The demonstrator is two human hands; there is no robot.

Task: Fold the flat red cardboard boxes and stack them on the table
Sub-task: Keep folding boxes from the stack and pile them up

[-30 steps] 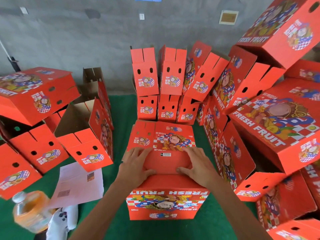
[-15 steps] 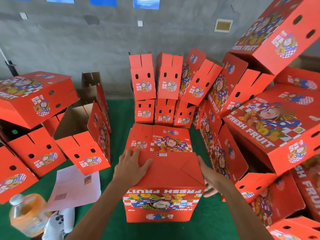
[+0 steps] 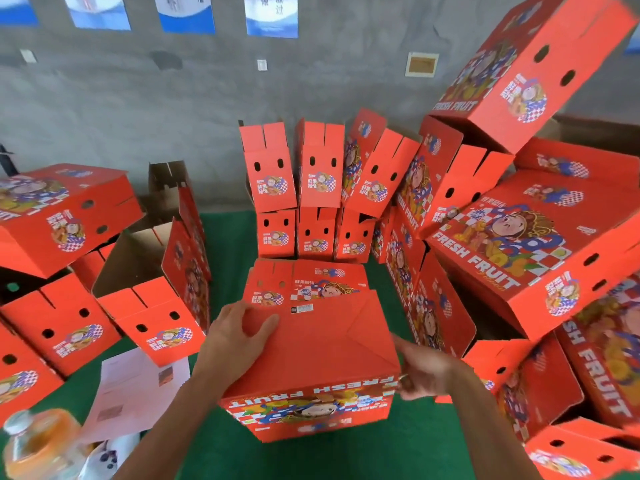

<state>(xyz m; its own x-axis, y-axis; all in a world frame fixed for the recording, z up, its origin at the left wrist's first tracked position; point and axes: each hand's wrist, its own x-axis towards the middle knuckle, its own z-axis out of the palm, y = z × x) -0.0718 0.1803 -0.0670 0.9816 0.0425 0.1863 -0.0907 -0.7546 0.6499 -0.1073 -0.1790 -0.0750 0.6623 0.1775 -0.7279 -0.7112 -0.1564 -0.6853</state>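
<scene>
Since a second ago our right hand [image 3: 420,372] has slid off the top of the folded box [image 3: 311,362] to its right edge, and the view has tipped up to show more wall.

We see the box standing at lower centre on the green table [image 3: 433,441], its red bottom flaps closed and facing up, the "FRESH FRUIT" print on its near side upside down. Our left hand [image 3: 242,329] lies flat on the upper left of those flaps, fingers together and thumb spread across the panel. Our right hand curls around the box's right top corner, gripping the edge.

Just behind the box a flat box blank [image 3: 304,282] lies on the table. Farther back, folded boxes [image 3: 317,181] stand stacked against the grey wall [image 3: 138,98], with more piled at left and right.
</scene>
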